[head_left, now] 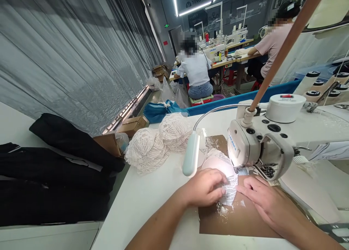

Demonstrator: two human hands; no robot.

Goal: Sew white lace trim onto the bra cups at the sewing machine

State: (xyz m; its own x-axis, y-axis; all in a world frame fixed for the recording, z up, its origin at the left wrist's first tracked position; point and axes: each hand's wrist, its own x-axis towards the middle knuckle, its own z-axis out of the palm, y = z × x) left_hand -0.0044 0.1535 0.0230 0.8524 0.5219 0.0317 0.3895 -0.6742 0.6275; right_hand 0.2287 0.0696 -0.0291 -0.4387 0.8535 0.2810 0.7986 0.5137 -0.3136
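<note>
A white lace bra cup [218,162] lies under the head of a white sewing machine [242,144], close to its needle area. My left hand [208,187] is closed on the near lace flap, thumb and bent fingers pressing it. On the other side, my right hand [263,195] has its fingers partly curled, with one fingertip against the lace edge; whatever lies under the other fingers is hidden. Both hands rest over a brown board [237,221] on the white table.
Two stacks of lace cups [147,148] stand left of a pale green lamp [191,153]. Thread cones [309,83] are at the right, a brown pole [286,50] rises from the machine, and dark fabric [54,181] lies left. Two people sit at machines further back.
</note>
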